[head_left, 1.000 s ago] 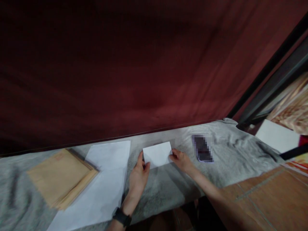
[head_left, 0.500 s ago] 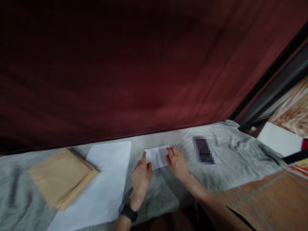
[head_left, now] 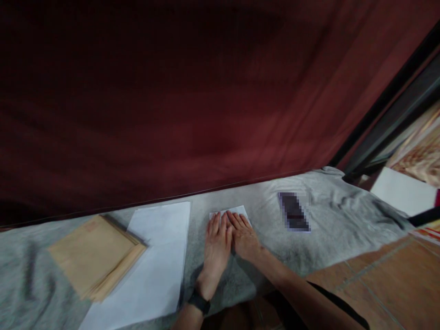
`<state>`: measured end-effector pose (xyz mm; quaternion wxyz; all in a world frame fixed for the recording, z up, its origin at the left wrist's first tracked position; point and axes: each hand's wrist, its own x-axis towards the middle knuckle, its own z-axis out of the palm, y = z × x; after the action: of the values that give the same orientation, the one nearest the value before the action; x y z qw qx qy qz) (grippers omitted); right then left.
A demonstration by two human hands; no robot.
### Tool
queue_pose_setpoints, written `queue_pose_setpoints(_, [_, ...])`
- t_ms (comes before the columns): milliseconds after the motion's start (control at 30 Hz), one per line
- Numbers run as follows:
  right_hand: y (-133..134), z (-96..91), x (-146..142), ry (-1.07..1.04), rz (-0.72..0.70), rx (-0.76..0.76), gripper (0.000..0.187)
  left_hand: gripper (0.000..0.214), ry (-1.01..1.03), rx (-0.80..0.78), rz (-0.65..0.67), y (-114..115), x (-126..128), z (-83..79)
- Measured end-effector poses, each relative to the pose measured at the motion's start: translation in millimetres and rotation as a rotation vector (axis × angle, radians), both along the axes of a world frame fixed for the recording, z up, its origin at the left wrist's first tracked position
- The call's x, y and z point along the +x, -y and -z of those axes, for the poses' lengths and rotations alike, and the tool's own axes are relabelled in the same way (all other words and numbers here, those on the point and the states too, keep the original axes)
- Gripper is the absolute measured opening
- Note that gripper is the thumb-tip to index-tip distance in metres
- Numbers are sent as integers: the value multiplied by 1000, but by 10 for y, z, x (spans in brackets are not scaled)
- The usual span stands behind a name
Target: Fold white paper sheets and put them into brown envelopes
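Observation:
A small folded sheet of white paper (head_left: 242, 211) lies on the grey cloth, mostly covered by my hands. My left hand (head_left: 217, 243) rests flat on its left part, fingers stretched out and pointing away from me. Beside it, touching or nearly so, my right hand (head_left: 244, 237) lies flat on the right part of the paper, its fingers also straight. Only the top edge and upper right corner of the paper show. A dark watch (head_left: 199, 302) sits on my left wrist.
To the left, a stack of brown envelopes (head_left: 94, 254) lies partly over large white sheets (head_left: 158, 270). A phone-like dark object (head_left: 294, 211), pixelated, is on the grey cloth (head_left: 330, 220) to the right. Behind hangs a dark red curtain (head_left: 206, 114); tiled floor (head_left: 385, 275) shows at lower right.
Both hands have moved inward from the paper's side edges and now lie flat side by side over it. The view has shifted slightly.

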<state>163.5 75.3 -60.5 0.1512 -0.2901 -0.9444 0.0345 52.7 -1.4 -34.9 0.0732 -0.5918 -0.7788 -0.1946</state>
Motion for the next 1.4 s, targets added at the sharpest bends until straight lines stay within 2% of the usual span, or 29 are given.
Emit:
queue_pose_setpoints(67, [-5, 21, 10, 19, -16, 25, 57, 55, -6, -24, 22, -54, 66, 74])
queue_pose_setpoints(200, [-39, 53, 28, 11, -20, 54, 58, 66, -19, -67, -67, -65, 110, 211])
queue_pose_setpoints(333, [-134, 48, 85, -25, 61, 67, 52, 69, -43, -40, -120, 1, 52, 292])
queue_pose_setpoints(600, [-366, 62, 333, -26, 213, 71, 51, 63, -25, -16, -160, 67, -59, 307])
queue_pose_setpoints(733, [-373, -11, 340, -61, 297, 64, 50, 63, -48, -28, -156, 73, -71, 280])
queue_pose_setpoints(800, [-315, -71, 272, -81, 265, 51, 50, 63, -61, -45, -149, 76, -68, 268])
queue_pose_setpoints(933, [-120, -110, 105, -86, 4, -1, 48, 60, -58, -69, -152, 85, -65, 254])
queue_pose_setpoints(1000, [-51, -76, 77, -84, -46, -9, 47, 59, -61, -82, -155, 94, -71, 250])
queue_pose_setpoints(1100, [-54, -18, 138, -87, 5, 19, 50, 59, -82, -105, -144, 120, -89, 241])
queue_pose_setpoints(1233, [-187, 0, 291, -66, 87, 33, 53, 58, -99, -101, -154, 185, -132, 225])
queue_pose_setpoints(1400, [-285, -3, 373, -17, 117, 1, 54, 56, -93, -81, -156, 251, -186, 163])
